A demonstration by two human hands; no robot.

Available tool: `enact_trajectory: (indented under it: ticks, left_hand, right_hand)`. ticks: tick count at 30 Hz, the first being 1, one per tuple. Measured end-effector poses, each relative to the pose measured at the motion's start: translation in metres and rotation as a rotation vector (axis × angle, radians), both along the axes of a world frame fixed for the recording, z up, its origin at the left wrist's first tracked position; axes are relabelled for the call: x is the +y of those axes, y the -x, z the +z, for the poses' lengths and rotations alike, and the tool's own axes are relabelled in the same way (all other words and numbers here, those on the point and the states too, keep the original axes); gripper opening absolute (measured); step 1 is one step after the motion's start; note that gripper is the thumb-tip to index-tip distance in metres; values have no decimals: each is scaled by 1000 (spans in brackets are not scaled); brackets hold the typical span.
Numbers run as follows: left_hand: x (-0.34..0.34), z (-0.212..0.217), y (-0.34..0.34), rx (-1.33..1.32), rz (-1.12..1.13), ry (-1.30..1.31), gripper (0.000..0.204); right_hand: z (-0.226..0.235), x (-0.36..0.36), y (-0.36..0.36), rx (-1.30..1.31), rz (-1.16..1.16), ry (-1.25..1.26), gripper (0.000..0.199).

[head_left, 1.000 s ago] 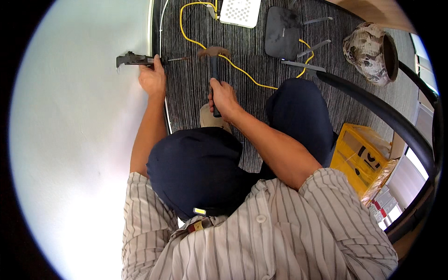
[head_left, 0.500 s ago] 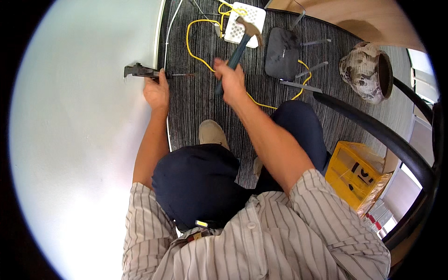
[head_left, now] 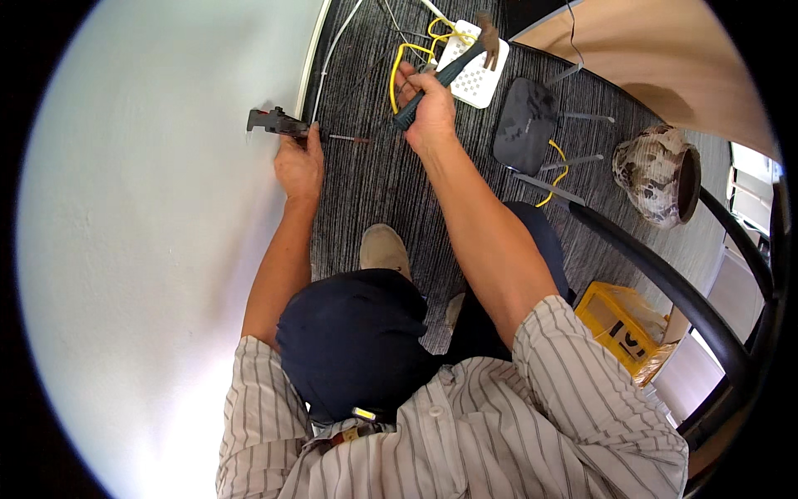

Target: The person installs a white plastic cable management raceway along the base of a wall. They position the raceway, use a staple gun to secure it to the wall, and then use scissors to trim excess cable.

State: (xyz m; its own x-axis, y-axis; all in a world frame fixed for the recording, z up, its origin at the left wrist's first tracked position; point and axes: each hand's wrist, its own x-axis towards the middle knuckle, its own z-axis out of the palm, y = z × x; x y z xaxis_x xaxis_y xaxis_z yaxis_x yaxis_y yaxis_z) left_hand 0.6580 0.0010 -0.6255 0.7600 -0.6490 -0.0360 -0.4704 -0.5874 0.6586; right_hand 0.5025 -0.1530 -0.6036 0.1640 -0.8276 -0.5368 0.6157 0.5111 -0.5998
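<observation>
My right hand (head_left: pixel 431 108) grips a claw hammer (head_left: pixel 457 70) by its dark green handle, its brown metal head pointing up and away over a white perforated box. Some of its fingers are partly extended beside a yellow cable (head_left: pixel 396 76). Against the pale wall, my left hand (head_left: pixel 299 166) is closed on a dark, bracket-shaped tool (head_left: pixel 278 122). From that tool a thin rod with a rusty-looking end (head_left: pixel 349 138) sticks out to the right, above the carpet. The tool's exact kind is unclear, and my fingers hide part of it.
Past the hammer lies the white perforated box (head_left: pixel 472 83), with a black router (head_left: pixel 525 125) with several antennas beside it. To the right are a mottled pot (head_left: pixel 652 175), a curved black chair frame (head_left: pixel 665 258) and a yellow box (head_left: pixel 619 328). My shoe (head_left: pixel 385 249) is on the striped carpet.
The view has shifted, moving the surroundings right and down. My right hand has moved the hammer away from me, nearer the yellow cable, and its fingers have loosened. My left hand keeps its hold.
</observation>
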Motion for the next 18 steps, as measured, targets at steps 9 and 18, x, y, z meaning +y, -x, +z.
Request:
enact_trajectory:
  ticks: [9, 18]
  left_hand:
    - [-6, 19, 8, -34, -7, 4, 43]
    - [-2, 8, 4, -95, -20, 16, 42]
  right_hand:
    - [60, -42, 31, 284, 281, 67, 9]
    - [48, -24, 56, 324, 91, -130, 23]
